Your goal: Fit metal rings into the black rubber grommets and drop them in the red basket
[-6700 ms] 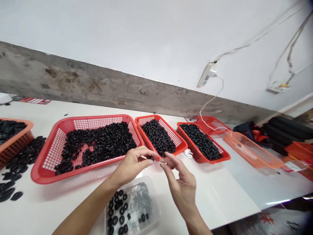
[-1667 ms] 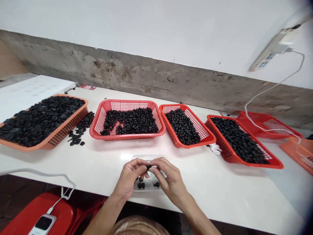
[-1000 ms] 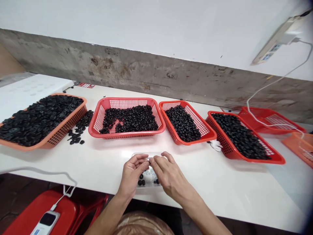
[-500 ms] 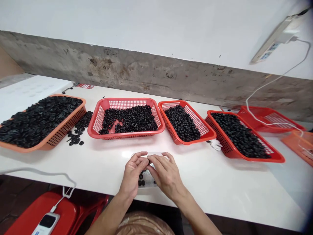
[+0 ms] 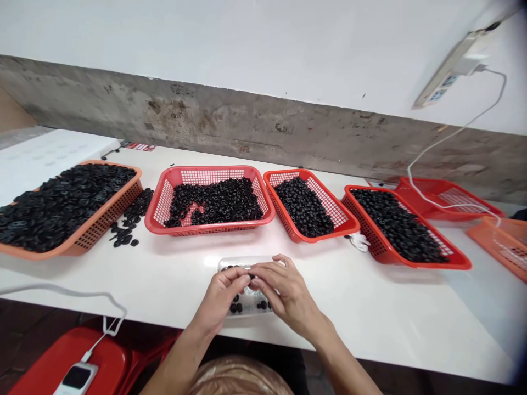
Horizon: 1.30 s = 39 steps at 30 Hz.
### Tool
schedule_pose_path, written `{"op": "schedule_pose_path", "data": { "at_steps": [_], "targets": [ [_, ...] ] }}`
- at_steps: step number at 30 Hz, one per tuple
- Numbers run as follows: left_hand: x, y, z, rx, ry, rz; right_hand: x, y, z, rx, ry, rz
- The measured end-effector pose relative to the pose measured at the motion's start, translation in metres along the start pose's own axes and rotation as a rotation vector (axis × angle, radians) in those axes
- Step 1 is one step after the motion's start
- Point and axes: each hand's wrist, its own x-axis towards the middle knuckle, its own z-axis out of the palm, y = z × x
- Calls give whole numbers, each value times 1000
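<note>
Evidently a small black rubber ring was pinched between the fingertips of the left hand and the right hand, just above a clear plastic tray. Both hands were curled and closed on it, their fingers hiding most of the ring. Working this low seemed sound, since a slipped ring would drop back into the tray. Compared with the frame half a second earlier, the tray's far left corner showed, holding more loose black rings. Beyond, a red mesh basket of black rings stood on the white bench.
</note>
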Motion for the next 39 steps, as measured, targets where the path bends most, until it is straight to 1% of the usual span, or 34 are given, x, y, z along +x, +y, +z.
{"op": "schedule_pose_path", "data": {
  "at_steps": [3,6,8,10,11,13,17,20,22,27,33,39],
  "targets": [
    [-1,0,2,10,10,14,0,-1,5,149,78,76],
    [-2,-1,4,11,49,21,-4,-5,22,241,224,207],
    [-1,-2,4,7,74,25,-9,-8,34,239,330,277],
    [-1,-3,4,7,93,32,-13,-11,42,190,395,261],
    [-1,-4,3,8,103,38,-14,-12,44,154,403,228],
    [-1,-4,2,12,119,45,-16,-12,43,73,369,157],
    [-1,-3,2,-1,114,19,-14,-9,36,-165,220,47],
    [-1,-2,5,-23,103,51,-11,-7,35,-334,185,-12],
    [0,-1,8,-47,111,71,-8,-6,36,-399,175,-24],
    [-2,-1,8,-80,127,82,-3,-6,37,-457,157,-52],
    [-4,-1,1,-57,12,29,-4,-6,36,-461,166,-56],
    [-2,-3,-6,140,19,83,-7,-5,37,-502,162,-91]
  ]
}}
